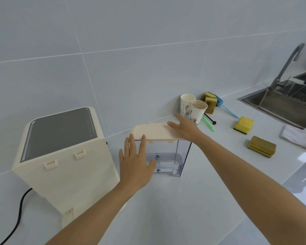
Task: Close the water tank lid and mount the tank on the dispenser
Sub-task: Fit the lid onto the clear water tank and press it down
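Observation:
A clear plastic water tank [168, 156] stands upright on the white counter, with a cream lid [153, 131] lying flat across its top. My left hand [135, 163] is flat against the tank's left front face, fingers spread and pointing up to the lid's edge. My right hand [185, 127] rests palm down on the lid's right end, fingers spread. The cream dispenser [64, 156] with a grey top stands to the left of the tank, its back side with two small hooks facing me.
Two paper cups [193, 107] stand by the wall behind the tank. Sponges [244, 125], brushes [227, 108] and a folded cloth [298, 137] lie to the right, beside a steel sink [288, 106] with a tap. A black cable [18, 216] runs from the dispenser's base.

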The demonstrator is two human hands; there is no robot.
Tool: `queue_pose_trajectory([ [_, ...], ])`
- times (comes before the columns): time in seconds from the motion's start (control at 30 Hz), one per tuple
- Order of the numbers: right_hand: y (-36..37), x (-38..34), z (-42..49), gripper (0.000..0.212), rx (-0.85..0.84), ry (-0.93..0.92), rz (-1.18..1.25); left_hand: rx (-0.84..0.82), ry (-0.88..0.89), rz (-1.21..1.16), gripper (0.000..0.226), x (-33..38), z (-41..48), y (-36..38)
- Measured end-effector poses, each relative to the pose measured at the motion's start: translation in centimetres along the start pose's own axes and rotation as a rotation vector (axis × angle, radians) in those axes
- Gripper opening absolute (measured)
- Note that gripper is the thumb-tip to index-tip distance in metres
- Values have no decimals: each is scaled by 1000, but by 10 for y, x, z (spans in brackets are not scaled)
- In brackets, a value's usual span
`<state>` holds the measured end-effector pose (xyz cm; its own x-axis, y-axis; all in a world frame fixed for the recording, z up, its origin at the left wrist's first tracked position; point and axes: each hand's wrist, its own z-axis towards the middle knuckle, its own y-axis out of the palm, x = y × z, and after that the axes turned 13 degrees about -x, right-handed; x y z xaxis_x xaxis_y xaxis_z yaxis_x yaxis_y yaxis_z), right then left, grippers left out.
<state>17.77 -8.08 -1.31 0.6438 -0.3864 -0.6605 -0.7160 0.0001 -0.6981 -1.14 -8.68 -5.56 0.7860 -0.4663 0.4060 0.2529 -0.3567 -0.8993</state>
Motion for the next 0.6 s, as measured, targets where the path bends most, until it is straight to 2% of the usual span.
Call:
queue_pose_trajectory([
  [0.23, 2, -2, -4, 42, -11, 3, -147, -9, 8, 12, 73, -5, 12, 5],
  [0.4, 0, -1, -13, 51, -25, 11, -172, -27, 6, -75, 74, -12, 30, 0],
  [0.53, 2, 4, -19, 54, -38, 15, -150, -76, 29, -267, 76, -8, 45, -8],
  [0.6, 5, 4, -24, 48, -33, 34, -163, -91, 54, -395, 78, -2, 50, -13],
])
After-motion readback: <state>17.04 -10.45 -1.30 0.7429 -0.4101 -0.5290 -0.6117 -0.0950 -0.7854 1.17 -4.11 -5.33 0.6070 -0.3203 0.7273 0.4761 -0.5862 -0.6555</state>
